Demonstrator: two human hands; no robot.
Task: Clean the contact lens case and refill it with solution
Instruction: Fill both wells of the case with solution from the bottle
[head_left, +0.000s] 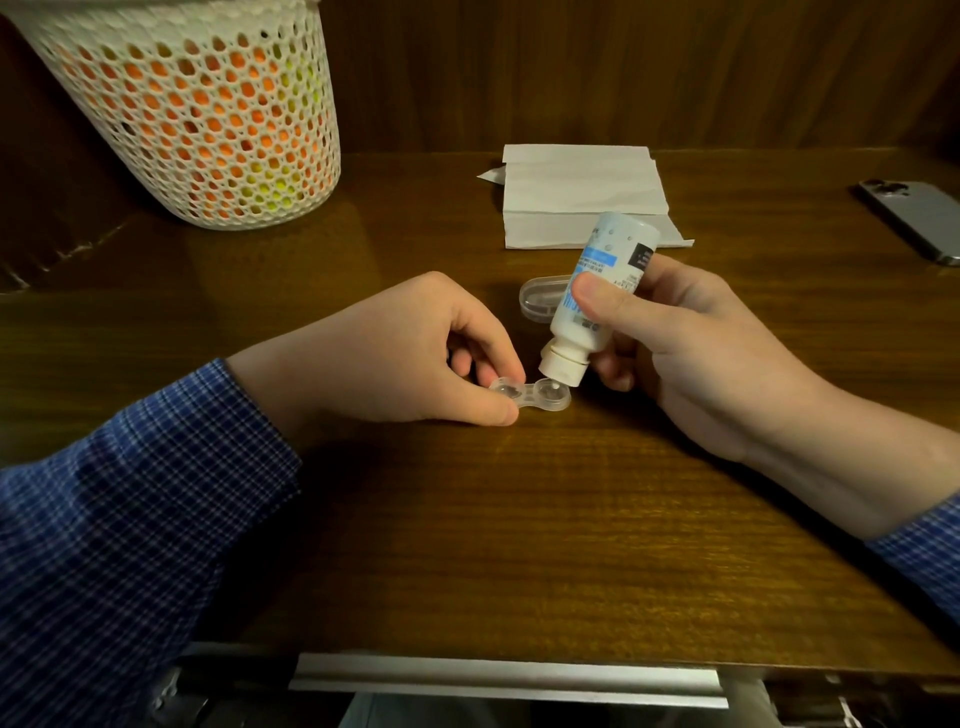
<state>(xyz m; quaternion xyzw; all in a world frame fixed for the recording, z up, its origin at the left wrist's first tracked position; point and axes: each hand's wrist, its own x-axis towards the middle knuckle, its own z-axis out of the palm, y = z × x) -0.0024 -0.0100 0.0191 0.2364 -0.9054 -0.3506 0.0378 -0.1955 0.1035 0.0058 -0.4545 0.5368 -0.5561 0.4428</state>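
A clear two-well contact lens case (535, 396) lies flat on the wooden table (493, 519). My left hand (395, 353) pinches its left well between thumb and forefinger. My right hand (691, 343) grips a small white solution bottle (597, 296) with a blue label. The bottle is tipped upside down, and its nozzle sits just over the case's right well. A clear plastic lid or outer box (535, 300) lies behind the bottle, partly hidden by it.
A folded white paper towel (576, 192) lies at the back centre. A white mesh basket (208, 114) with orange and yellow contents stands back left. A grey phone (914, 218) rests face down at the right edge. A metal rail (509, 680) runs along the table's front.
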